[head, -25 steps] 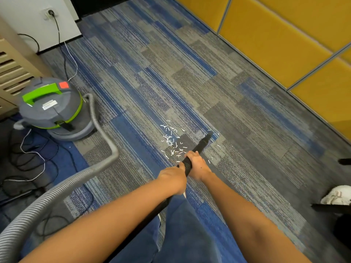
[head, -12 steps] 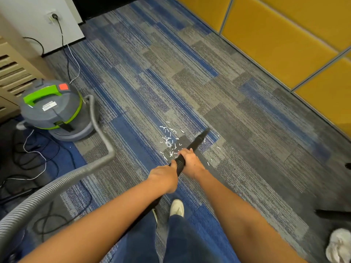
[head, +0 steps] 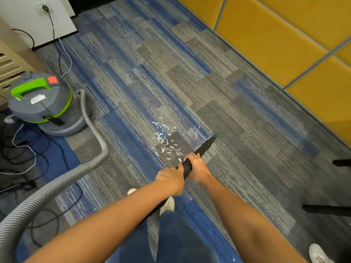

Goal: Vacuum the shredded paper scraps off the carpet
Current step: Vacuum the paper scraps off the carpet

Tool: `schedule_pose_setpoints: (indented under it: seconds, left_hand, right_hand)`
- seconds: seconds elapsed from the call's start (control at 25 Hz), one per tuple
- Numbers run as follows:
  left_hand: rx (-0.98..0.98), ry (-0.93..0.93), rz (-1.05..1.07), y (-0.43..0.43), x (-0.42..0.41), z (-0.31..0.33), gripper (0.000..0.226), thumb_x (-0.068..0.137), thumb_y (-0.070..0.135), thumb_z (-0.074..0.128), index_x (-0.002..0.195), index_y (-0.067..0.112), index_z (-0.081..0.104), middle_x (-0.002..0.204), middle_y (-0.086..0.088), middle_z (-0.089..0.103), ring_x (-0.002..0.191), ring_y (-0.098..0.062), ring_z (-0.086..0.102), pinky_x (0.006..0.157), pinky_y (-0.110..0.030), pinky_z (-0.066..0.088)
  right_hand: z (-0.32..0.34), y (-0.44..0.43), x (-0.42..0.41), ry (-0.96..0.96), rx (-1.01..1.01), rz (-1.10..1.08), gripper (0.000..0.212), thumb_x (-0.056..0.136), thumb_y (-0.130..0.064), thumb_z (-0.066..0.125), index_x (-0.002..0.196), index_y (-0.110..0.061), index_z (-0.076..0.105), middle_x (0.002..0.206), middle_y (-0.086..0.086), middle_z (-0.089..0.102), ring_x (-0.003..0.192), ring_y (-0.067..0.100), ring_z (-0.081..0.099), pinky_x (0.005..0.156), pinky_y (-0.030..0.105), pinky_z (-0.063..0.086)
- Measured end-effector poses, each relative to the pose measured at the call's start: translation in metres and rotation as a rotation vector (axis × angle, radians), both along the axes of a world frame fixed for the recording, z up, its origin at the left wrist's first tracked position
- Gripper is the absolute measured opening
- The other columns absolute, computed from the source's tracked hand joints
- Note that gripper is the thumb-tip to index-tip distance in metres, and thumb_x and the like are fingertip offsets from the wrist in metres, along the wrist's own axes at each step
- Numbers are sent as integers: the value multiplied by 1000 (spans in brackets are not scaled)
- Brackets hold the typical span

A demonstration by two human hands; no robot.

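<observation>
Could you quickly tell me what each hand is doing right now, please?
Left hand: grips the black vacuum wand, nearer the body.
Right hand: grips the same wand, further forward.

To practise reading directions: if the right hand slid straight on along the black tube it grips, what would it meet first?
Likely the tube's nozzle, then carpet at its tip; paper scraps lie left of that line.

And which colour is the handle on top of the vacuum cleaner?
The handle is bright green; the head view shows it.
</observation>
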State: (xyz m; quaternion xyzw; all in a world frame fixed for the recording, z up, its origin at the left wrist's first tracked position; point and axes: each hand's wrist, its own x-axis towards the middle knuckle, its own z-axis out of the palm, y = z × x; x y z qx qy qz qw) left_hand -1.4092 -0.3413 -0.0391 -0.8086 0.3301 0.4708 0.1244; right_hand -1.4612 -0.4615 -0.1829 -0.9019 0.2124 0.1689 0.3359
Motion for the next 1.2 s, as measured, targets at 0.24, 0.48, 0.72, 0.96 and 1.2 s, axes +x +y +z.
schedule_pose_setpoints:
  seconds: [0.24, 0.48, 0.72, 0.96, 1.2]
  left_hand:
    - [21, -48, 54, 13, 9, 4, 77, 93, 10, 50, 151, 14, -1, 123, -12, 53, 108, -27, 56, 73, -33, 42]
    - [66, -103, 72, 34, 13, 11, 81, 94, 13, 52, 151, 16, -5, 125, -10, 53, 110, -27, 56, 78, -33, 44]
    - [74, -88, 28, 70, 6, 19, 79, 94, 12, 50, 151, 14, -4, 128, -12, 52, 115, -28, 53, 87, -36, 44]
    - [87, -79, -21, 94, 4, 23, 79, 95, 14, 49, 152, 15, -6, 130, -12, 50, 117, -29, 52, 88, -36, 45]
    - [109, -105, 8, 106, 5, 22, 81, 93, 11, 51, 151, 15, -5, 128, -11, 51, 115, -28, 53, 87, -36, 46]
  right_hand:
    - [-1, 12, 26, -21, 42, 52, 28, 81, -9, 67, 107, -6, 57, 113, 9, 53, 116, 30, 48, 117, 43, 15]
    - [6, 36, 39, -27, 77, 99, 31, 81, -6, 65, 111, -4, 56, 118, 11, 52, 119, 31, 45, 116, 42, 17]
    - [4, 75, 27, -8, 94, 95, 34, 78, -10, 67, 109, -8, 54, 115, 9, 51, 120, 37, 45, 113, 49, 25]
    - [5, 100, 16, -45, 71, 42, 30, 79, -9, 67, 107, -6, 56, 113, 10, 52, 113, 34, 48, 115, 44, 21]
    - [6, 112, 27, -29, 74, 98, 40, 80, -8, 67, 117, -4, 54, 123, 12, 50, 122, 32, 44, 117, 37, 6]
